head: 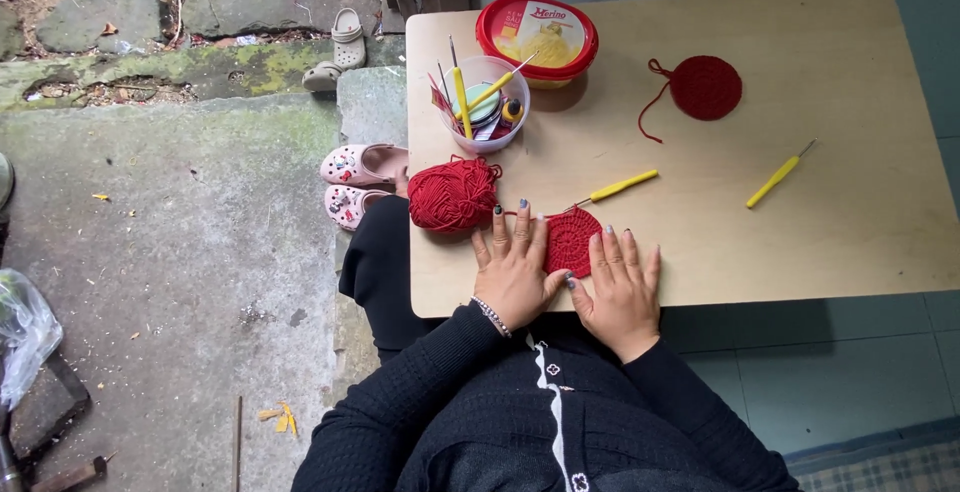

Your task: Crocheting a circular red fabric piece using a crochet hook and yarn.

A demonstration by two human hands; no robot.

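Observation:
My left hand [512, 270] and my right hand [622, 290] lie flat on the wooden table [850, 212], fingers spread, pressing the edges of a round red crocheted piece [571, 240] between them. A red yarn ball [453, 194] sits just left of my left hand, its strand running to the piece. A yellow-handled crochet hook [618, 187] lies just beyond the piece.
A second red crocheted round [705, 87] with a loose tail lies farther back. Another yellow hook [777, 178] lies to the right. A clear cup of tools [484, 102] and a red-lidded tub [537, 37] stand at the back left. Pink clogs [358, 180] sit on the ground.

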